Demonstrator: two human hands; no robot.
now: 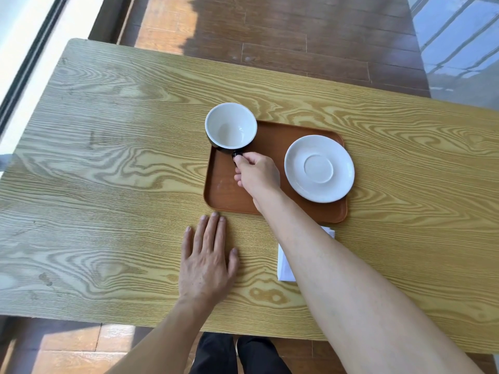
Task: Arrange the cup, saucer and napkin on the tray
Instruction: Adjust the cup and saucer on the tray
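A cup, white inside and dark outside, is over the far left corner of the brown tray; I cannot tell whether it rests on the tray or hangs just above it. My right hand pinches its dark handle from the near side. A white saucer lies on the right half of the tray. A white napkin lies on the table just in front of the tray, mostly hidden under my right forearm. My left hand rests flat on the table, fingers spread, its fingertips near the tray's front left corner.
The wooden table stretches wide to the left and right of the tray. Its near edge runs just above my legs. A window frame lies beyond the table's left end, and wooden floor shows past the far edge.
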